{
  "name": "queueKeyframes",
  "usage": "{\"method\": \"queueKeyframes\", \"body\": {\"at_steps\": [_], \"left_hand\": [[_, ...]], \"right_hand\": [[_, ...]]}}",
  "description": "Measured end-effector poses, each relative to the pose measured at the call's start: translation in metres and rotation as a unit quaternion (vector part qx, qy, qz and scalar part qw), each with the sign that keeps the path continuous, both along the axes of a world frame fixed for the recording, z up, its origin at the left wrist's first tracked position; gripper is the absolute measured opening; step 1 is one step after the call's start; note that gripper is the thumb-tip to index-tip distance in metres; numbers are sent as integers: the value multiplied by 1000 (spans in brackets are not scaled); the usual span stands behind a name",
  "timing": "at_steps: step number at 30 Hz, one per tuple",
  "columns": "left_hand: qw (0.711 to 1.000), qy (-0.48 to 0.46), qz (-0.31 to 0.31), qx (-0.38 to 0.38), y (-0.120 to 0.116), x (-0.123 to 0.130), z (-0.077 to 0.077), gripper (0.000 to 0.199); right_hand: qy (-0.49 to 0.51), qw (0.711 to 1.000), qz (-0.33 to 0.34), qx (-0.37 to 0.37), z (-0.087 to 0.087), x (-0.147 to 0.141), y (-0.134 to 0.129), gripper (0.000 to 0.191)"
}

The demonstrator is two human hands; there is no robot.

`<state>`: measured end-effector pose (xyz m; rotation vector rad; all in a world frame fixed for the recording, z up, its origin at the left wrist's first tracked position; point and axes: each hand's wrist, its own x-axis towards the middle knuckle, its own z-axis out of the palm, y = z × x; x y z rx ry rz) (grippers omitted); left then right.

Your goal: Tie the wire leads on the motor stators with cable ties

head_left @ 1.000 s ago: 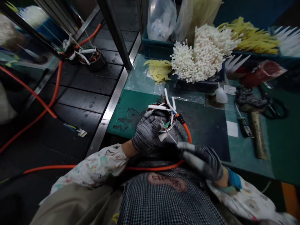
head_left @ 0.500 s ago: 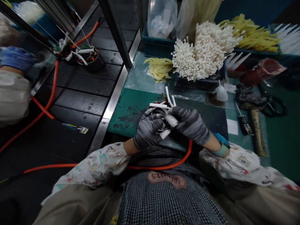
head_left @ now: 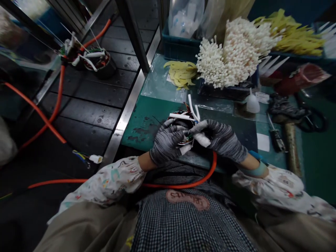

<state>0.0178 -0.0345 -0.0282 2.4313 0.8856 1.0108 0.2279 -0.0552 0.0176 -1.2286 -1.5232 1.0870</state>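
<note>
A round motor stator (head_left: 182,123) with red and copper windings sits at the near edge of the green work surface. My left hand (head_left: 166,141), in a grey striped glove, is wrapped round its left side. White insulating sleeves (head_left: 180,116) stand out from its top on the leads. At the right rim, the gloved fingers of my right hand (head_left: 225,141) are pinched together on a thin wire lead; the fingers hide most of it. Below those fingers lies a white tubular piece (head_left: 202,139); whether it is a sleeve or a wrapped fingertip, I cannot tell. An orange cable (head_left: 212,171) curves beneath.
Bundled white sleeves (head_left: 236,52), yellow strips (head_left: 182,73) and a blue bin (head_left: 181,47) stand at the back. Rightward lie a screwdriver (head_left: 277,138), a hammer (head_left: 292,148) and scissors (head_left: 313,120). Left, a conveyor (head_left: 89,105) carries another stator (head_left: 101,66) and a white connector (head_left: 96,159).
My right hand has shifted slightly right and down, its fingers still at the stator's rim. At far left, another person's blue-gloved hand has gone from view, and the cable with the connector has moved.
</note>
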Motion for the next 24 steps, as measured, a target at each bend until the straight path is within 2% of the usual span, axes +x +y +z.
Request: {"method": "queueKeyframes", "body": {"at_steps": [4, 10, 20, 24], "left_hand": [[999, -27, -5, 16, 1, 0, 0, 18], [1000, -13, 1, 19, 1, 1, -2, 14], [1000, 5, 3, 3, 0, 0, -1, 19], [1000, -1, 0, 5, 0, 0, 1, 18]], "right_hand": [[35, 999, 12, -15, -2, -1, -1, 27], [-22, 999, -5, 46, -3, 1, -3, 5], [-30, 999, -2, 35, -2, 1, -4, 6], [-28, 998, 10, 60, -5, 3, -4, 7]]}}
